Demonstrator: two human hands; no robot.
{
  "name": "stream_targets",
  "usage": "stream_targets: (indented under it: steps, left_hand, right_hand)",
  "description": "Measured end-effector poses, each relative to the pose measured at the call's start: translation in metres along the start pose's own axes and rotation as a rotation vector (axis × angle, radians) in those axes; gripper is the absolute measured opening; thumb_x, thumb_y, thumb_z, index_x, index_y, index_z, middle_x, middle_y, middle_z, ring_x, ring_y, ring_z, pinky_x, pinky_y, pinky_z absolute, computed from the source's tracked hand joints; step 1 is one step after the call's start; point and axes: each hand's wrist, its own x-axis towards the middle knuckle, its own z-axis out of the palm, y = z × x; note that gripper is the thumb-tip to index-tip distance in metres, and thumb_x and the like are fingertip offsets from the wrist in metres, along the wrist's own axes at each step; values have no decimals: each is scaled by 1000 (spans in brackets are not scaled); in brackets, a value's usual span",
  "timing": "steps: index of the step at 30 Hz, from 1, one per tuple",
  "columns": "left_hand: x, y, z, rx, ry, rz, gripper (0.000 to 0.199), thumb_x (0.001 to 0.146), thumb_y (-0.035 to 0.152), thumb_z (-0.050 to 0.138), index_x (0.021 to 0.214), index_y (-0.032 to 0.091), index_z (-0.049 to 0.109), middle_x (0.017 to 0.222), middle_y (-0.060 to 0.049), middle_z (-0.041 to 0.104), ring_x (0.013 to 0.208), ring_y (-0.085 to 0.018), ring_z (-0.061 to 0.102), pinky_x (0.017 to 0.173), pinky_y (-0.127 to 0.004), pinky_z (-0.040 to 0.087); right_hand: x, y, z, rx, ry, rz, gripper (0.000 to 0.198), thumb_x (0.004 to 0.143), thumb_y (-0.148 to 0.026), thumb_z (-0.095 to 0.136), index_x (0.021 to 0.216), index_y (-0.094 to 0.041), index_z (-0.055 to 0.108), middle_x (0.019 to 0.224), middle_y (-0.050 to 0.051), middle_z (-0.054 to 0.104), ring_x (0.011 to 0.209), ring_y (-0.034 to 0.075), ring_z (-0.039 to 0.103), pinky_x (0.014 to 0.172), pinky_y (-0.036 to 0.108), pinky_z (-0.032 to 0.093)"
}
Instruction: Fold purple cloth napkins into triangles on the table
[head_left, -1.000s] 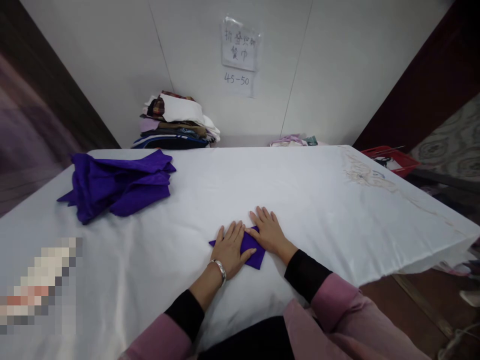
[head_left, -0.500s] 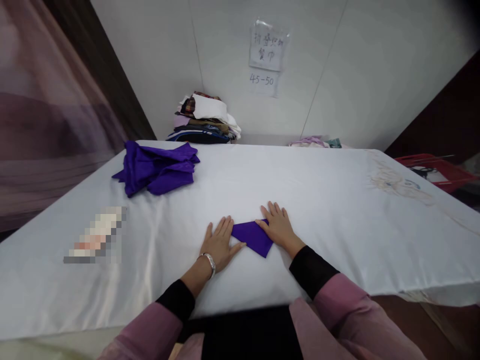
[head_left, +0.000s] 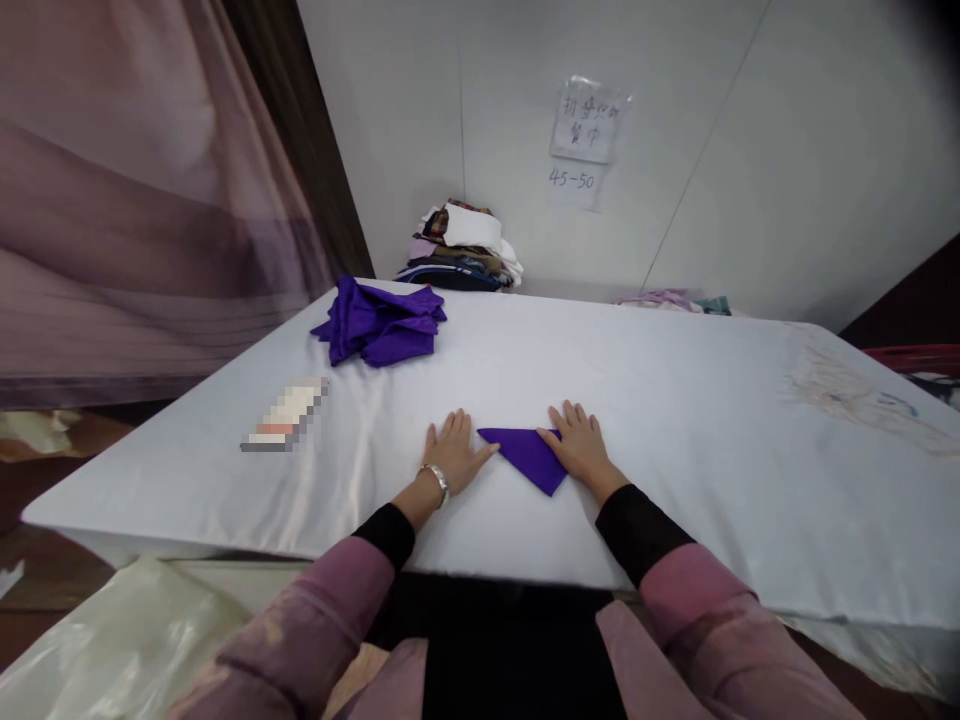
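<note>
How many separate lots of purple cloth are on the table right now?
2: a flat, pointed piece, partly under the right hand, and a crumpled heap at the far left of the table. The heap's folds may hide more cloths.

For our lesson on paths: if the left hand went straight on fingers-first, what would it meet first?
The left hand would probably meet the stack of folded clothes past the white tablecloth, going right of the purple cloth pile; depth is unclear.
</note>
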Motion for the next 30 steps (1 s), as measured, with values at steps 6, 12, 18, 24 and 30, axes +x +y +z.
stream_targets:
  steps: [6, 12, 18, 24, 30]
  left_hand:
    - [21, 69, 0, -86, 90, 315, 76, 84, 64, 18, 141, 13, 23, 149, -10, 19, 137, -24, 9, 110, -47, 1]
    - [35, 86, 17, -107, 21, 289, 78, 83, 65, 18, 142, 13, 21, 149, -10, 18, 137, -25, 8, 110, -47, 2]
    - [25, 61, 19, -86, 35, 193, 82, 82, 67, 17, 141, 11, 22, 149, -11, 16, 137, -27, 8, 110, -49, 3]
    - [18, 36, 16, -62, -1, 124, 80, 82, 67, 19, 143, 15, 17, 150, -8, 13, 137, -26, 7, 109, -52, 4]
    - [9, 12, 11, -15, -7, 91, 80, 82, 67, 22, 142, 15, 21, 149, -8, 17, 137, -26, 10, 109, -52, 6]
  right_hand:
    - [-2, 1, -1, -65, -1, -30, 60, 90, -56, 23, 141, -24, 25, 149, 11, 16, 135, 29, 11, 104, 47, 11]
    - [-2, 4, 3, -81, 45, -48, 58, 91, -53, 24, 140, -22, 28, 148, 12, 19, 135, 30, 14, 104, 47, 13]
    - [-2, 1, 3, -28, 65, -23, 60, 88, -58, 27, 138, -24, 31, 148, 11, 21, 134, 30, 15, 104, 47, 12]
    - [-3, -1, 0, 11, 45, -12, 63, 87, -61, 25, 139, -24, 30, 149, 10, 19, 135, 28, 11, 105, 46, 8]
    - [-2, -3, -4, 65, 14, 4, 67, 86, -64, 22, 139, -24, 31, 149, 9, 18, 136, 27, 9, 106, 45, 5]
